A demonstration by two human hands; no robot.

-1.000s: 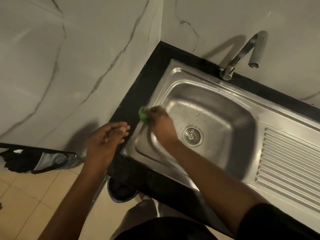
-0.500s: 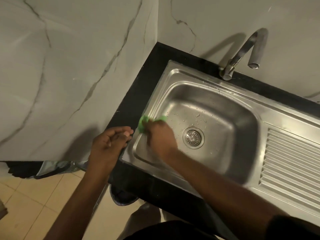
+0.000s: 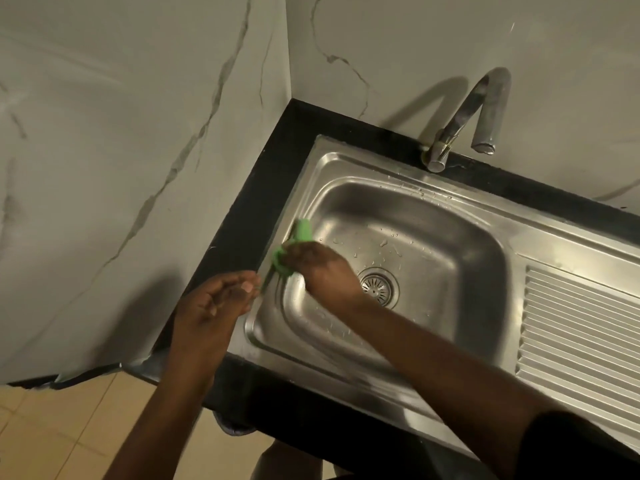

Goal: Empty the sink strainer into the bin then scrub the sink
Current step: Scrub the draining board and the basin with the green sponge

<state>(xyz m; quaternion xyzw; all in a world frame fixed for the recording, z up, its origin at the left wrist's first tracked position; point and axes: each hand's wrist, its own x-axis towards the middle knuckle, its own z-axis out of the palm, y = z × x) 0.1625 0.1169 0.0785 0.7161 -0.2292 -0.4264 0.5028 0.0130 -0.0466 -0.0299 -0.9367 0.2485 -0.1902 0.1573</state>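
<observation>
A stainless steel sink [image 3: 426, 216] is set into a black counter in the corner. Its round strainer [image 3: 379, 287] sits in the drain at the bowl's bottom. My right hand [image 3: 322, 268] is inside the bowl at the left wall, shut on a green scrub pad [image 3: 300, 235] pressed against the steel near the rim. My left hand [image 3: 218, 303] rests on the counter edge beside the sink's left rim, fingers loosely curled and holding nothing. No bin shows in the frame.
A curved metal tap [image 3: 464, 123] stands behind the bowl. A ribbed drainboard [image 3: 581, 327] lies to the right. Marble walls [image 3: 121, 150] close in on the left and back. Tan floor tiles [image 3: 62, 431] show at the lower left.
My right hand has kept rubbing the green pad along the sink's left wall with small shifts. The camera has tilted, so the dark bag at the lower left has left the frame.
</observation>
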